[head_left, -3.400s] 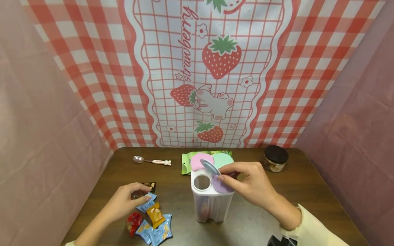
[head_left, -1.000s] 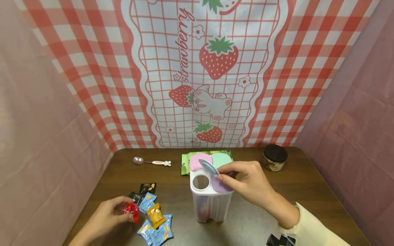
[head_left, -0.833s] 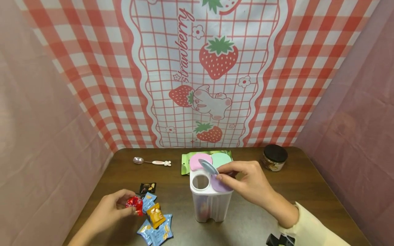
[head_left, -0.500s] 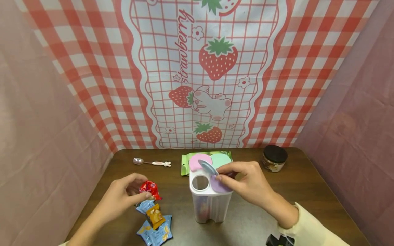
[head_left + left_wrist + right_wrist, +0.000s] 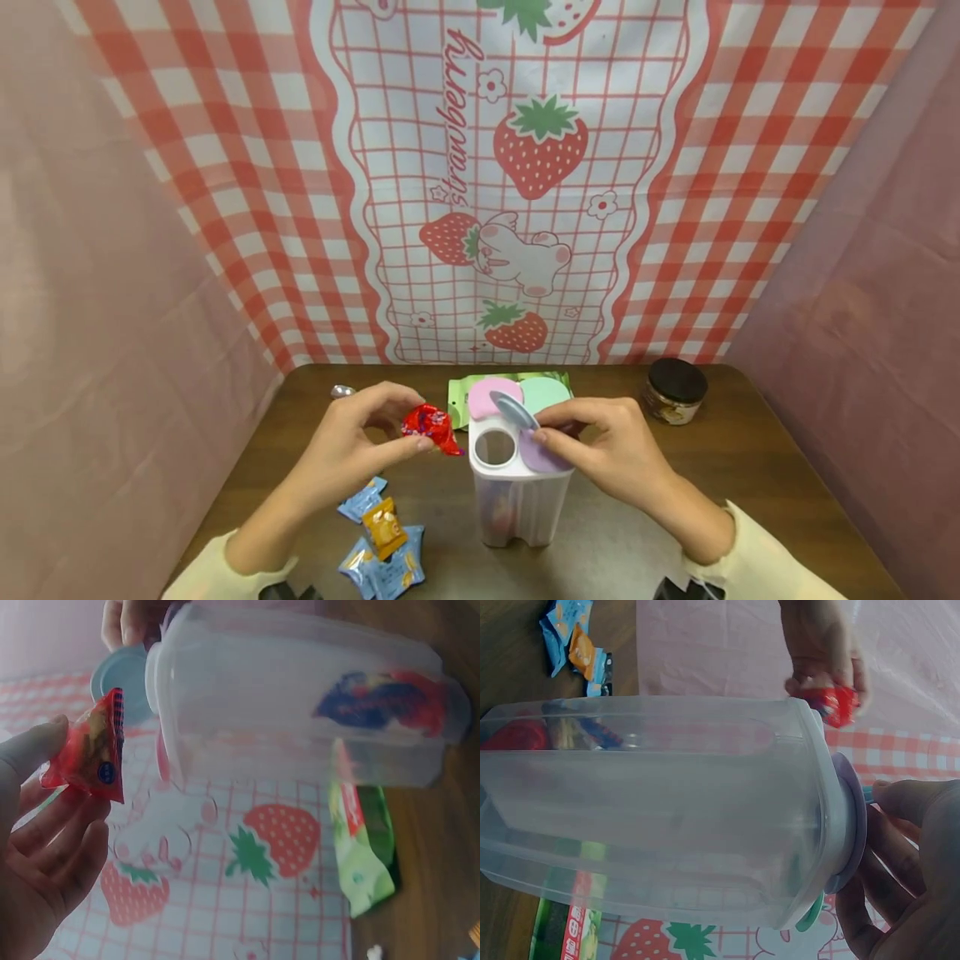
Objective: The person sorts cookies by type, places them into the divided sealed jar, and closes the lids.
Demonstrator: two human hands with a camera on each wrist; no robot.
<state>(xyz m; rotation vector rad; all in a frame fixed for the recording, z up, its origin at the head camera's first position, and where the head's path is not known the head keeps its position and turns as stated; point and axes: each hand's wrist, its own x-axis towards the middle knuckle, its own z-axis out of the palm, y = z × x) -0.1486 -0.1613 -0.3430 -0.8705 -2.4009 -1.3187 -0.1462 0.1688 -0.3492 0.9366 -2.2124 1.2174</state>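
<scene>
My left hand (image 5: 352, 442) pinches a red snack packet (image 5: 429, 423) between thumb and fingers, above the table and just left of a clear storage container (image 5: 525, 512). The container's white top has a round opening (image 5: 495, 447) at the front left. With my right hand (image 5: 611, 442) I pinch a tilted pale blue flip lid (image 5: 512, 408) beside that opening. Pink (image 5: 491, 395), mint (image 5: 546, 393) and purple (image 5: 542, 455) lids cover the other corners. Through the wall, in the left wrist view, red and blue packets (image 5: 382, 701) show at the bottom.
Blue packets (image 5: 396, 575) and an orange packet (image 5: 385, 529) lie at the front left. Behind the container lies a green bag (image 5: 459, 403). A jar with a black lid (image 5: 677, 381) stands back right; a spoon (image 5: 342, 391) is mostly hidden behind my left hand.
My left hand took the red snack packet from the table, lifted it, and carried it right and away from me to the container. The right hand keeps holding the blue lid.
</scene>
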